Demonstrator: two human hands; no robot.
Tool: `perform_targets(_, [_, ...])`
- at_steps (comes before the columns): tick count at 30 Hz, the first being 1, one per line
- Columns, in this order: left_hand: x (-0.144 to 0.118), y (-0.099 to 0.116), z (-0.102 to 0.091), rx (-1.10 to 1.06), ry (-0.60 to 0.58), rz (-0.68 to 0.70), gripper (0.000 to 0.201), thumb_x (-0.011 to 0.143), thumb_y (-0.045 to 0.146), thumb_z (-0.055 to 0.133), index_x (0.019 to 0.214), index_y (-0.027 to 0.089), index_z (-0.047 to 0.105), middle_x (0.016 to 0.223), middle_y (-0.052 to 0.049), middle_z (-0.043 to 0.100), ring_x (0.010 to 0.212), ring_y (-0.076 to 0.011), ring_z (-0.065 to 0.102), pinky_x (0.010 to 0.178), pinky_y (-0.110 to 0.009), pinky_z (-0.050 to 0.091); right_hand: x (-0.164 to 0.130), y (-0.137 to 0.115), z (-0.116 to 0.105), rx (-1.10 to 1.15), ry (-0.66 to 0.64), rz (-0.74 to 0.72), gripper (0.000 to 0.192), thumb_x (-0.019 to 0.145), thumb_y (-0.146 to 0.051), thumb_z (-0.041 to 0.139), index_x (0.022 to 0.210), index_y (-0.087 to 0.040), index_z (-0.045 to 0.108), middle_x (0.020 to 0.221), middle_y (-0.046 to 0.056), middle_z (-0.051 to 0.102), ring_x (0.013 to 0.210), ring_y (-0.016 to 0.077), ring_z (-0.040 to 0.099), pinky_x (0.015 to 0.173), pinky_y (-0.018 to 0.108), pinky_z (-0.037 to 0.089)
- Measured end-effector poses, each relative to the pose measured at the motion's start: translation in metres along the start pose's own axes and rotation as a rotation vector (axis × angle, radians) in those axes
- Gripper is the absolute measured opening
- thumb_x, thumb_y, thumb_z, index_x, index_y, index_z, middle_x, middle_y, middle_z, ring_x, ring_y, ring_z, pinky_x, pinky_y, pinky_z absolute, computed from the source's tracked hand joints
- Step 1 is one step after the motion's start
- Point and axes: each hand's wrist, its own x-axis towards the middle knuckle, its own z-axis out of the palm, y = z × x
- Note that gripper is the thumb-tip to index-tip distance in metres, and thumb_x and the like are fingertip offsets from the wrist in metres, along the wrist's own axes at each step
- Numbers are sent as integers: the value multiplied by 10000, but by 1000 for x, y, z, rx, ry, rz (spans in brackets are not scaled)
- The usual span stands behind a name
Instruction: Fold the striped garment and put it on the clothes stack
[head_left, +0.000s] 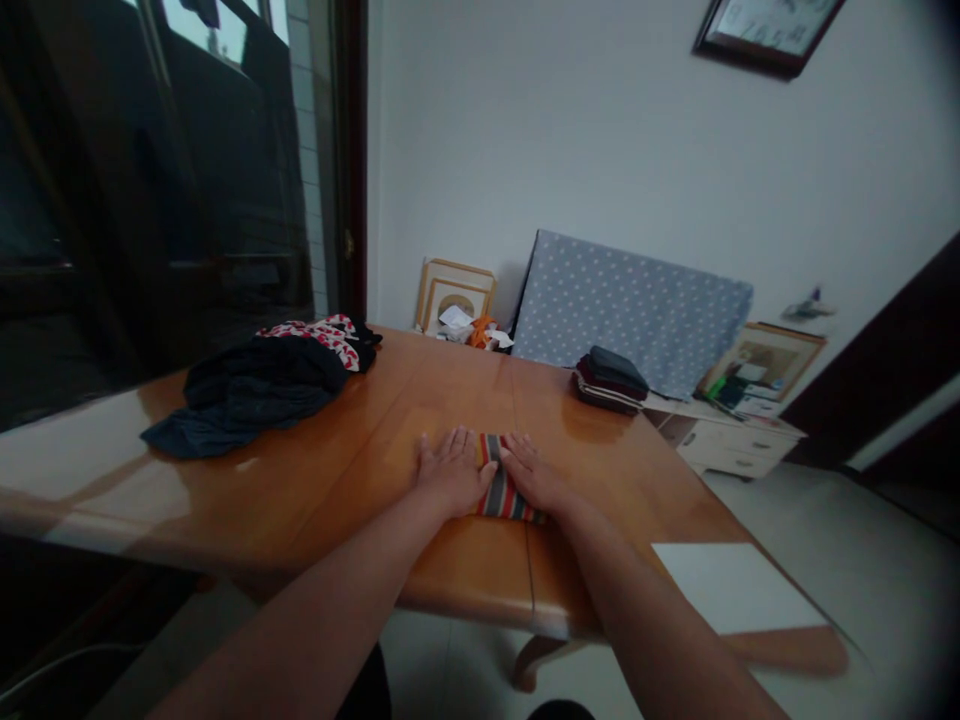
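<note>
A small folded striped cloth (501,497), in red, grey and yellow, lies flat near the front edge of the wooden table. My left hand (454,472) rests on its left side with the fingers spread and flat. On the right side of the cloth lies my right hand (531,474), also flat with its fingers stretched out. Both thumbs point inward over the cloth and almost meet. Part of the cloth is hidden under the two hands.
The wooden table (420,385) bears a heap of dark clothes (262,385) with a red-and-white patterned piece (319,335) at the left. A stack of folded clothes (609,380) sits at the far right. White paper (739,588) lies at the right corner.
</note>
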Motion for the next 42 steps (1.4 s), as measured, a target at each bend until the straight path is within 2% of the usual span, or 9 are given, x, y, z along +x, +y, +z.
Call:
perform_targets(6, [1,0,3,66,21,-1,777,947,653,224,1568,191,287,1642,-125,196,1521,-338,111,1140,-685,-109,-9,-3,-6,93,32,10,727,982,-625,257,1566,-193,295,1642,43,205,1529,229,98,1237,466,90])
perform_targets(11, [1,0,2,107,9,-1,802,940,685,178,1571,198,273,1644,-122,187,1522,-327,118,1152,-683,-57,-15,13,-20,527,219,10,651,993,-582,232,1490,-222,449,1561,44,402,1453,178,343,1205,395,261])
perform_targets(16, [5,1,-4,178,-44,-5,804,947,679,151,1576,190,256,1646,-118,177,1521,-329,128,1158,-686,19,-3,33,-28,987,448,202,582,943,-558,351,1260,-151,621,1275,129,665,1145,225,645,961,359,520])
perform_targets(21, [14,10,-20,286,-59,-11,831,937,707,176,1535,160,360,1620,-154,252,1507,-366,160,1143,-704,31,7,38,-30,1243,478,307,459,875,-553,457,1055,-174,645,953,89,726,823,212,706,713,319,564])
perform_targets(26, [22,40,-29,342,58,102,799,959,684,157,1516,164,399,1615,-142,278,1514,-338,147,1161,-662,-46,8,40,-31,1259,523,336,427,867,-554,450,970,-189,646,837,60,705,707,189,674,629,294,534])
perform_targets(29, [23,51,-25,318,29,222,785,952,708,169,1537,223,363,1631,-96,251,1520,-317,133,1170,-640,-47,9,44,-31,1217,560,316,442,872,-564,440,948,-185,655,810,58,697,694,182,660,626,283,522])
perform_targets(34, [19,39,-11,266,-99,232,776,949,722,156,1566,273,295,1636,-71,246,1521,-290,150,1193,-574,67,12,51,-26,1144,584,358,492,887,-591,389,983,-189,655,818,49,698,660,162,629,592,262,490])
perform_targets(38, [19,29,-7,263,-108,239,777,951,720,127,1576,279,266,1643,-57,226,1524,-279,139,1193,-548,98,12,53,-25,1112,604,357,459,898,-560,382,940,-189,649,812,43,695,671,152,630,603,247,477])
perform_targets(42, [21,29,-7,281,-108,236,785,948,725,121,1571,275,285,1640,-53,233,1523,-278,147,1192,-549,100,6,49,-33,1113,533,401,345,905,-473,407,870,-194,607,789,33,685,680,139,636,583,216,470])
